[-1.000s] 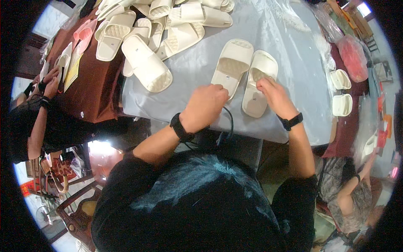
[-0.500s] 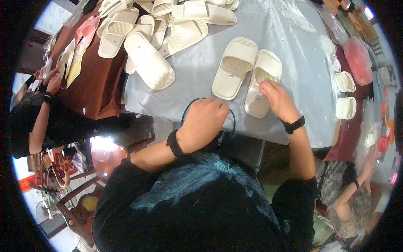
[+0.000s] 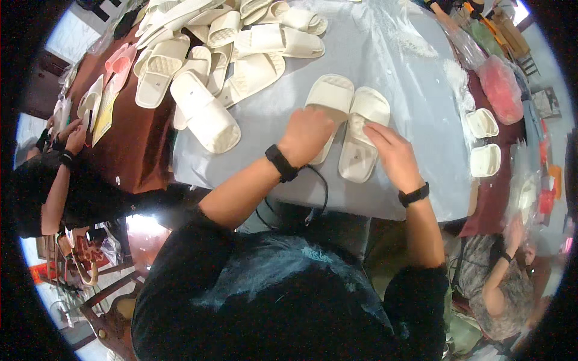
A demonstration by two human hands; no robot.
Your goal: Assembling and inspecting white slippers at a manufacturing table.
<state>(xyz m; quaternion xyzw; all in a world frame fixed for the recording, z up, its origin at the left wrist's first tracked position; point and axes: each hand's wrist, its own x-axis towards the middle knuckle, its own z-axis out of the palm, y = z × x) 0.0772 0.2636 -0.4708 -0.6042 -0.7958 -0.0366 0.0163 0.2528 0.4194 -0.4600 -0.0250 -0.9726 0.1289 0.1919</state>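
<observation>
While your left hand lay flat on one cream moulded-foam slide sandal and your right hand pressed its mate, side by side on the grey-covered tabletop, they looked light, springy, best gripped by the strap.

A heap of cream slippers lies near a pink slipper, with a red bag well apart.

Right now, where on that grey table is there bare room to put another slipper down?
Bare grey cover lies beyond the slipper pair under the left hand and right hand, toward the red bag. A smaller patch lies between the pair and the lone slipper. The far-left slipper pile is crowded.
</observation>
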